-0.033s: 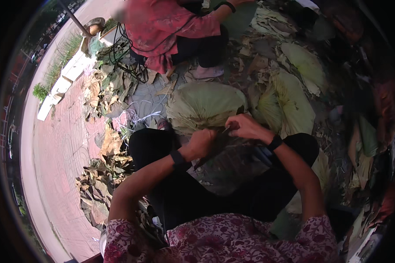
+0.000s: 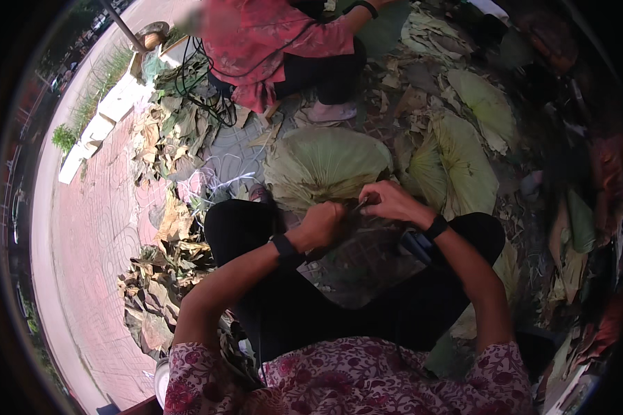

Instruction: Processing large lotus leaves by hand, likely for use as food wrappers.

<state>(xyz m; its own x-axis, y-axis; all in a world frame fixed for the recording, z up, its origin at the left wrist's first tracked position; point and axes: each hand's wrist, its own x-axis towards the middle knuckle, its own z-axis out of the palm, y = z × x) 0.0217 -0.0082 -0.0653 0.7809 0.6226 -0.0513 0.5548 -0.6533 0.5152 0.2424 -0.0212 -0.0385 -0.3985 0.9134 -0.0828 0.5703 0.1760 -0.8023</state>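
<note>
My left hand (image 2: 323, 225) is closed in front of my lap, its fingers wrapped round something hidden. Close to its right, my right hand (image 2: 391, 202) pinches a small dark, thin piece that I cannot make out. Just beyond both hands lies a large, round dried lotus leaf (image 2: 329, 162), pale green with veins fanning out from its near edge. To the right of it, more dried lotus leaves (image 2: 464, 166) lie overlapping on the ground, folded and brownish in places.
A person in a red patterned top (image 2: 263, 55) squats ahead, near black cables (image 2: 204, 90). Torn leaf scraps (image 2: 149, 304) pile up on my left, with white string (image 2: 221, 181) beyond. A white curb (image 2: 97, 131) edges the brick paving (image 2: 93, 256).
The dark leaf piece around my hands, visible earlier above the right fingers and below the left hand, now barely shows. Both hands stay nearly in place. The view has shifted slightly.
</note>
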